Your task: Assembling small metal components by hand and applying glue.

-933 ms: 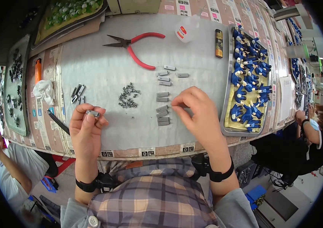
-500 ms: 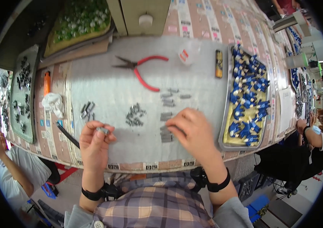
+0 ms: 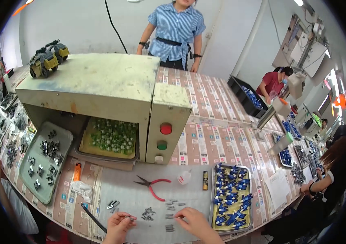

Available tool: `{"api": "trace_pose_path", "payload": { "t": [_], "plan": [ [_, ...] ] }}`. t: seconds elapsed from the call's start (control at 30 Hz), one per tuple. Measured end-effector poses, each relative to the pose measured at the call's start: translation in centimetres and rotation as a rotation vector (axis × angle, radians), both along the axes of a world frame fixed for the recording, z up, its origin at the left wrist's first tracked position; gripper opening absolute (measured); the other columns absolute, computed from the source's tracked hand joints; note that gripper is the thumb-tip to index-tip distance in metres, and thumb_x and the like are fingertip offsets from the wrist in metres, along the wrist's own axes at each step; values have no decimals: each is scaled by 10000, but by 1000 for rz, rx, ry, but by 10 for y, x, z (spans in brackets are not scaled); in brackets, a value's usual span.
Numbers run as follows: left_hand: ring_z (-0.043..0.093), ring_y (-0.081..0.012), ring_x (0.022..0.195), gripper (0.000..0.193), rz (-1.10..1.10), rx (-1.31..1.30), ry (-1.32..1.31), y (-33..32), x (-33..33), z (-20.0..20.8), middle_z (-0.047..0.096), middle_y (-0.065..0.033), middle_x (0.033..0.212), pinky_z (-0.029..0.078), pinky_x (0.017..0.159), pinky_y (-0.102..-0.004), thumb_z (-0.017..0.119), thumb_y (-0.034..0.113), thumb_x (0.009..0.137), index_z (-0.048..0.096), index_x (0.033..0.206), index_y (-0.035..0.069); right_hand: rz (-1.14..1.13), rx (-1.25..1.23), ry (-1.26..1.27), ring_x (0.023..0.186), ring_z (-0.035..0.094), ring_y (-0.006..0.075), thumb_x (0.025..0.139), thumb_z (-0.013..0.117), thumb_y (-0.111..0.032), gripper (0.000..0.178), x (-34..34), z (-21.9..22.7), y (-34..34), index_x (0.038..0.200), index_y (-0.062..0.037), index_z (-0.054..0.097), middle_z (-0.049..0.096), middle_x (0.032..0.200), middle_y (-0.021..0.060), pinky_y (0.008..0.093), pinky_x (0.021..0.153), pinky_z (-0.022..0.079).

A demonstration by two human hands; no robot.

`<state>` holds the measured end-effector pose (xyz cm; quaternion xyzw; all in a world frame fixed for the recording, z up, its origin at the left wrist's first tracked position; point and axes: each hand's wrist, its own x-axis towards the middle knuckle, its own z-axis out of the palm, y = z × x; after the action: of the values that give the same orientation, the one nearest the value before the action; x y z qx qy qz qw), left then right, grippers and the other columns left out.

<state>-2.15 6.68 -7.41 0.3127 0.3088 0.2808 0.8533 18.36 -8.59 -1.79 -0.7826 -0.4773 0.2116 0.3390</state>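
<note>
My left hand [image 3: 120, 227] is closed with thumb and fingers pinched on a small grey part [image 3: 131, 218], low over the grey work sheet [image 3: 148, 234]. My right hand [image 3: 195, 221] has its thumb and fingertips together beside a short stack of grey bars [image 3: 169, 216]; whatever they pinch is too small to make out. Other grey bars [image 3: 169, 229] lie in small groups in the same column. Between the hands sits a heap of tiny dark metal pieces [image 3: 148, 214]. Several grey cylinders [image 3: 112, 204] rest beyond my left hand.
Red-handled pliers [image 3: 152, 188] lie farther back, near a yellow-black tube [image 3: 205, 180]. At right, a tray [image 3: 212, 203] carries blue figures. A machine [image 3: 87, 93] with buttons stands behind, a green tray [image 3: 38, 199] of dark parts to the left. Co-workers [image 3: 177, 28] are around the table.
The view has tilted up, so my hands now appear lower and the whole machine and a standing person show. My left hand still pinches the grey part; my right hand stays beside the bars.
</note>
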Motion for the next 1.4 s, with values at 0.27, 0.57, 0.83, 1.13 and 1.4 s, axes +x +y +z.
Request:
{"api": "trace_pose_path", "payload": {
  "t": [0.27, 0.57, 0.83, 1.13, 1.4],
  "plan": [
    [587, -137, 762, 151, -85, 84, -21, 1, -2, -2, 610, -63, 886, 486, 691, -259, 556, 58, 833, 549, 985, 59, -216, 266, -334, 639, 605, 205, 711, 651, -52, 81, 33, 108, 10, 779, -28, 614, 610, 718, 88, 266, 582, 465],
    [548, -98, 728, 120, -165, 215, -62, -4, -12, 14, 604, -42, 836, 436, 671, -214, 554, 68, 834, 548, 947, 28, -531, 544, -623, 679, 556, 113, 732, 563, 36, 176, 88, 223, -3, 896, 0, 619, 590, 758, 63, 229, 637, 443],
    [545, -107, 738, 127, -280, 279, 28, 2, -6, 11, 598, -39, 874, 443, 683, -229, 565, 84, 836, 557, 955, 39, -448, 680, -751, 587, 549, 110, 747, 578, -153, 185, 179, 274, 111, 865, -41, 666, 640, 697, 75, 251, 559, 424],
    [548, -113, 741, 142, -239, 329, -6, 9, -13, 16, 603, -64, 882, 446, 669, -229, 550, 68, 838, 552, 971, 17, -327, 618, -655, 602, 591, 189, 709, 606, -220, 218, 187, 268, 210, 823, -40, 650, 628, 671, 91, 320, 582, 459],
    [540, -97, 718, 139, -215, 270, -33, -13, -23, 4, 610, -39, 820, 435, 646, -225, 553, 89, 834, 571, 948, 13, -309, 732, -66, 520, 525, 90, 762, 615, -65, 128, 228, 214, 221, 832, 40, 596, 587, 646, 49, 206, 480, 429]
  ]
}}
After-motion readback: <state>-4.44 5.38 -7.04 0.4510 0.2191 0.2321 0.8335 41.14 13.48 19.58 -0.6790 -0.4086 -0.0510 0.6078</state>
